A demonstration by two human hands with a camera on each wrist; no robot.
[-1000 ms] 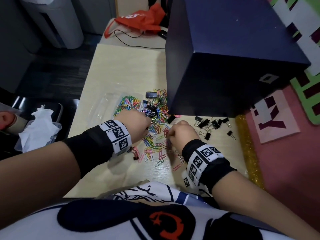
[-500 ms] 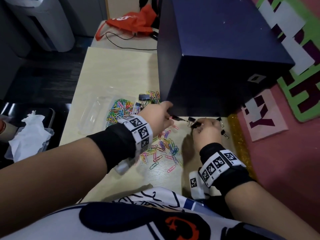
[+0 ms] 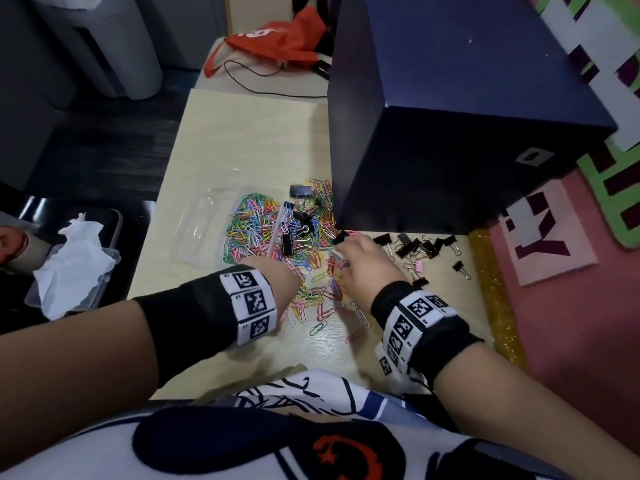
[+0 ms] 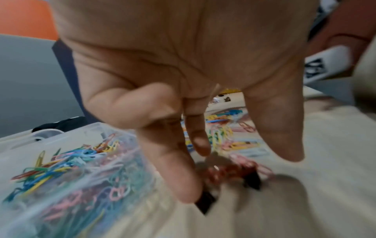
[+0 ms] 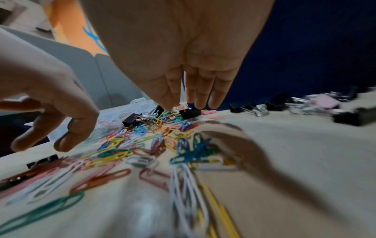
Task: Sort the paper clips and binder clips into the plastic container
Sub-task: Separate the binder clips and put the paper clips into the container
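Left hand (image 3: 277, 278) lower centre, fingers loose, empty, over multicoloured wire paper clips (image 3: 315, 271) on pale wood surface (image 3: 249, 143). Right hand (image 3: 363, 261) fingers straight, tips at small black metal binder clip (image 3: 341, 236); grip unclear. Clear plastic container (image 3: 207, 220) centre-left, holding more clips.

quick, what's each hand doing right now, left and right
Left hand: open, holding nothing.
Right hand: fingertips on a black binder clip; grip cannot be told.
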